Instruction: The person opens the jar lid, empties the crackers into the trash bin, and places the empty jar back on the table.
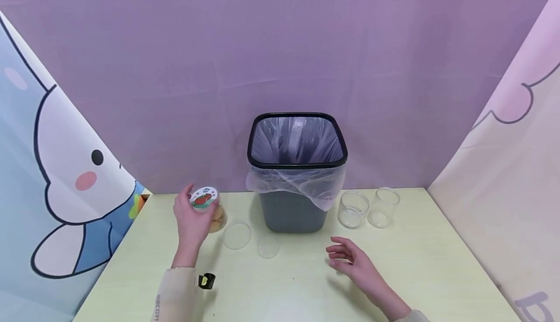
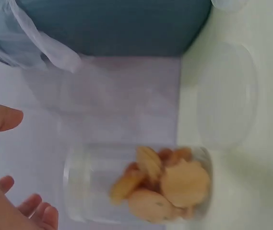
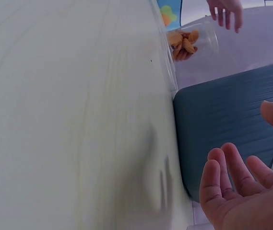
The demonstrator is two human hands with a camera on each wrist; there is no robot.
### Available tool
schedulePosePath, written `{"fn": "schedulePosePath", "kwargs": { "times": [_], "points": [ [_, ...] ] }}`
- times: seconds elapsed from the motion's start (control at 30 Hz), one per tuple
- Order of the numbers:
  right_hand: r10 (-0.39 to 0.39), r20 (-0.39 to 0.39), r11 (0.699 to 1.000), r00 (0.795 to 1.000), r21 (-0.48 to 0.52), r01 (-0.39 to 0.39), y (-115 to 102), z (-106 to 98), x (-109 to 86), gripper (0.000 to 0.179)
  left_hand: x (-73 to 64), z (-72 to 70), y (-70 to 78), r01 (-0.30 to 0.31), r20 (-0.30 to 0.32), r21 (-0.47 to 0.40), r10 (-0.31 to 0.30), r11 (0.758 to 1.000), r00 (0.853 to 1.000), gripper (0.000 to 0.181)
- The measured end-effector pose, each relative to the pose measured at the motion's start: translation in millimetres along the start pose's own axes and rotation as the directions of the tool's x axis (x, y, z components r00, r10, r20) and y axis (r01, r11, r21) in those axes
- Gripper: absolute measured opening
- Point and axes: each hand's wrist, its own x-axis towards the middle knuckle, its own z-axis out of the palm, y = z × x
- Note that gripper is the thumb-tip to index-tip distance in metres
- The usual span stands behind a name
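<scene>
A clear jar of biscuits (image 1: 218, 219) stands upright at the left back of the table, with a round printed label showing red fruit on its top. My left hand (image 1: 194, 217) hovers over that top, thumb and fingers spread to either side. In the left wrist view, a gap shows between the fingers (image 2: 44, 213) and the biscuit jar (image 2: 160, 187). My right hand (image 1: 352, 266) hangs over the table in front of the bin, its fingers loosely bent and holding nothing. The right wrist view shows that palm (image 3: 251, 201) bare.
A grey bin (image 1: 294, 212) with a black rim and plastic liner stands at the back middle. Two clear round lids (image 1: 237, 235) lie flat before it. Right of the bin are two clear open containers, a wide one (image 1: 353, 210) and a taller one (image 1: 383, 208). Cloth hangs behind.
</scene>
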Motion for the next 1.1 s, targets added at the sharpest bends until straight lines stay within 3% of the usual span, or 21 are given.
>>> {"fn": "schedulePosePath", "kwargs": {
  "times": [0.3,0.47,0.67,0.8,0.97,1.1],
  "points": [
    [-0.003,0.015,1.0,1.0,-0.001,0.003,1,1,-1.3,0.059,1.0,2.0,-30.3,0.148,0.059,-0.086,-0.144,0.985,0.988,0.113],
    [0.006,0.017,1.0,1.0,-0.002,-0.006,1,1,-0.6,0.059,3.2,8.0,-46.2,0.221,0.14,-0.147,-0.201,0.964,0.969,0.12],
    [0.021,0.016,1.0,1.0,0.003,-0.021,3,1,-0.3,0.061,5.0,14.3,-60.5,0.317,0.215,-0.234,-0.269,0.919,0.939,0.117],
    [0.022,0.023,1.0,0.999,0.0,-0.022,5,1,-0.1,0.062,5.0,16.1,-68.1,0.364,0.24,-0.203,-0.314,0.909,0.918,0.11],
    [0.025,0.017,1.0,1.0,-0.001,-0.025,6,1,-0.1,0.063,3.6,16.9,-76.5,0.374,0.243,-0.096,-0.342,0.923,0.908,0.099],
    [0.028,0.013,1.0,1.0,-0.009,-0.027,6,1,0.0,0.063,3.1,16.2,-77.5,0.394,0.234,-0.05,-0.373,0.918,0.898,0.1]
  ]
}}
